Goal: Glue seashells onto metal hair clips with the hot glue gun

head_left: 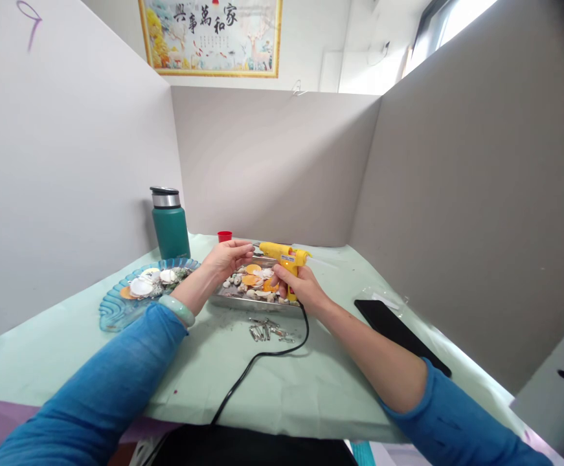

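Observation:
My right hand is wrapped round the handle of a yellow hot glue gun, with a clear glue stick poking out of its back end. The gun's nozzle points left, toward my left hand. Thumb and fingers of that hand are pinched together right at the nozzle tip, and whatever small thing sits between them is too small to make out. Below both hands lies a metal tray of orange and white shells and small snail-like shells. Small silver metal clips or pins are scattered in front of the tray.
On the left, a blue shell-shaped dish holds more shells, with a green bottle behind it. A red cup stands behind the tray. The gun's black cord runs over the front edge. A black flat object lies right, beside clear plastic.

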